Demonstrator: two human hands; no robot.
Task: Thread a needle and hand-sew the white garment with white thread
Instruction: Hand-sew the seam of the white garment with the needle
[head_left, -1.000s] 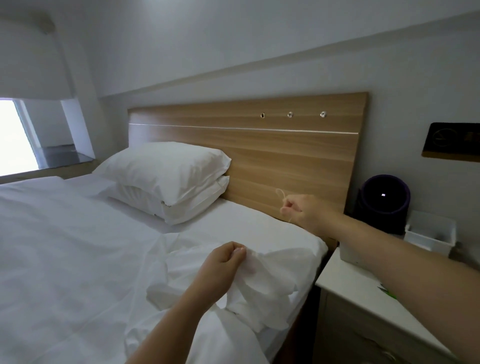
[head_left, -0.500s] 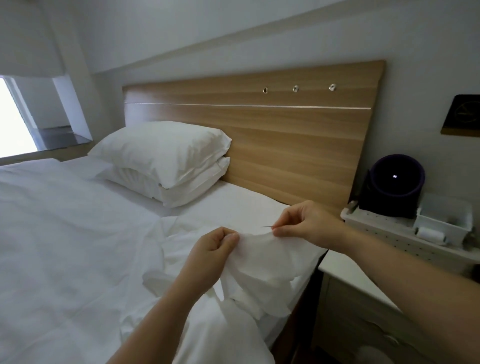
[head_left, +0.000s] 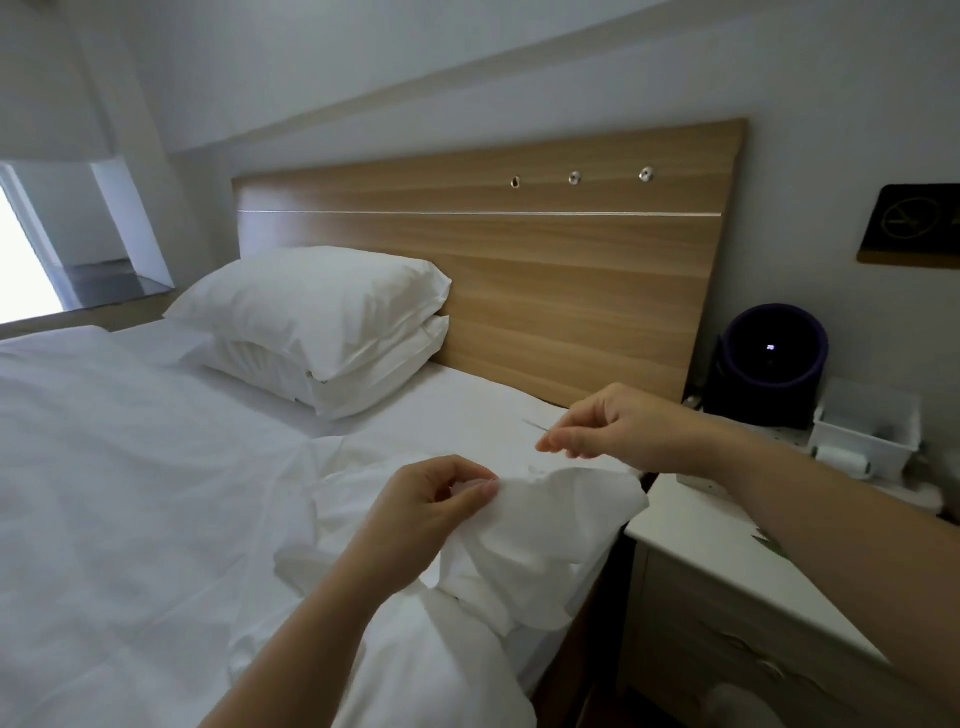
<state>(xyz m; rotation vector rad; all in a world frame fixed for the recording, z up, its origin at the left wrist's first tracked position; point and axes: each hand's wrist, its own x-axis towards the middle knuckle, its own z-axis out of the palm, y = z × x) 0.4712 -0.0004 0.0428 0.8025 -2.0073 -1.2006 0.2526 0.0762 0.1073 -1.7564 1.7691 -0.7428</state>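
Head view: left hand (head_left: 436, 512) pinches a bunched fold of the white garment (head_left: 545, 525) between thumb and fingertips. The fold is lifted off the bed (head_left: 130, 493), close to the bed's right edge. The rest of the garment is crumpled and trails down toward the camera along that edge. Right hand (head_left: 618, 431) sits above and to the right of the left one, thumb and forefinger pinched on the needle (head_left: 535, 425), other fingers loosely curled. The needle shows as a thin dark sliver poking out up-left from the fingertips, above the garment and apart from the cloth. White thread: can't resolve it against the white fabric, so no call on whether the needle is threaded. Hands are near each other, not touching. Both forearms are bare and come in from the bottom and the right of frame. Background: two white pillows (head_left: 322, 312) stacked against a wooden headboard (head_left: 519, 270), which has a thin metal strip and three small metal studs (head_left: 573, 178) near its top. A white bedside surface (head_left: 691, 540) stands just beside the bed on the right. It carries a round dark purple device (head_left: 774, 358) with a small lit dot, and a white tray (head_left: 867, 431) just right of that. A dark plaque (head_left: 914, 226) hangs on the wall above them. A bright window (head_left: 21, 270) is at far left.
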